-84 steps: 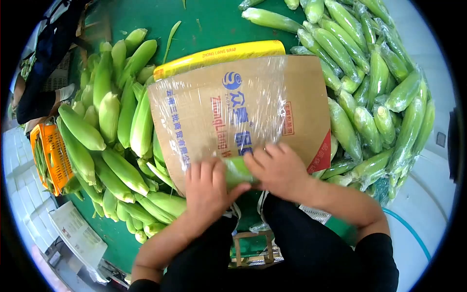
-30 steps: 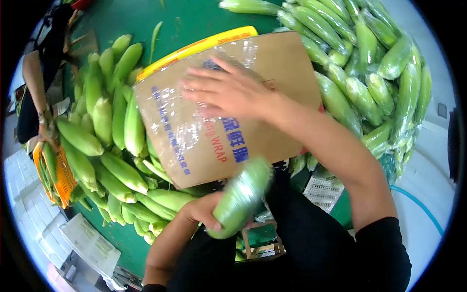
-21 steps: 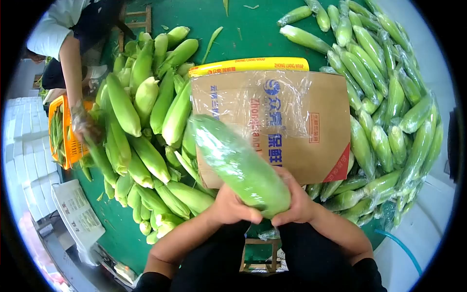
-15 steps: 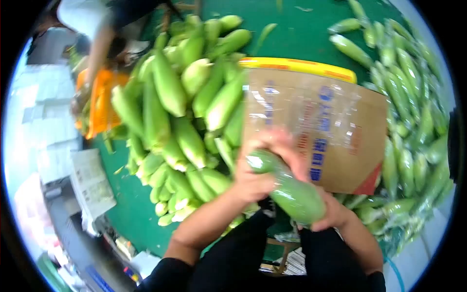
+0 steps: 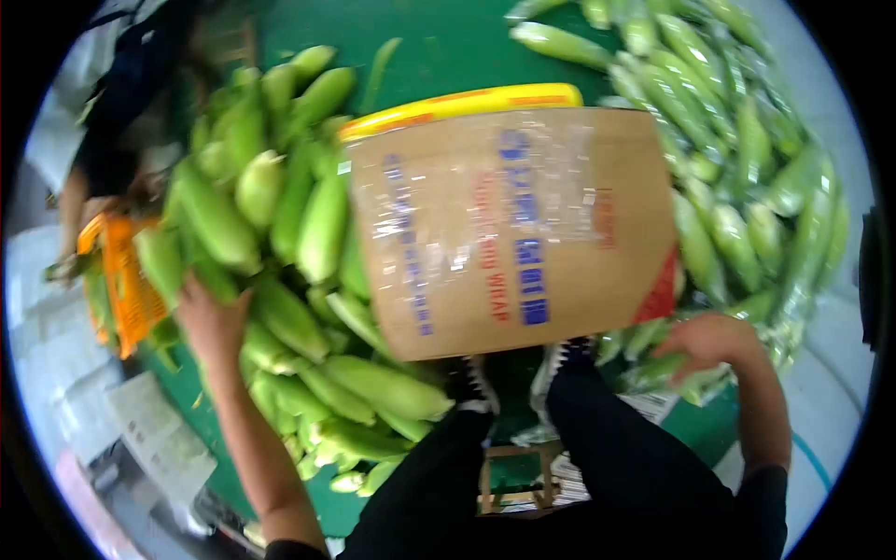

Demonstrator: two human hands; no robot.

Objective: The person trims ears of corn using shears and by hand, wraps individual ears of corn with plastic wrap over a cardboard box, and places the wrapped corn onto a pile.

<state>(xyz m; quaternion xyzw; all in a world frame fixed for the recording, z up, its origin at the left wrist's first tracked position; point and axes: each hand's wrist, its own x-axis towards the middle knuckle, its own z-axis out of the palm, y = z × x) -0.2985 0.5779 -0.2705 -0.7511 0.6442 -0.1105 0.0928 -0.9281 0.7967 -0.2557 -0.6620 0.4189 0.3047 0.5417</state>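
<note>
Out at the left, my left hand (image 5: 214, 317) has its fingers round an ear of corn in green husk (image 5: 201, 266), on the pile of unwrapped corn (image 5: 322, 224). My right hand (image 5: 707, 343) is at the lower right, its fingers curled down over a film-wrapped ear (image 5: 651, 375); whether it grips the ear is unclear. That ear lies at the near edge of the heap of film-wrapped corn (image 5: 737, 205). Between the hands stands a cardboard box (image 5: 457, 243) with clear film stretched over its top.
A yellow film roll box (image 5: 462, 105) lies along the carton's far edge. An orange basket (image 5: 131, 280) with green items stands at the left, beside another person (image 5: 126, 121) at the upper left. My legs and a small wooden stool (image 5: 513, 453) are below the carton.
My hands have come apart from the wrapped ear they held together over the box. The left has moved to the unwrapped pile, the right to the wrapped heap. The view has swung too.
</note>
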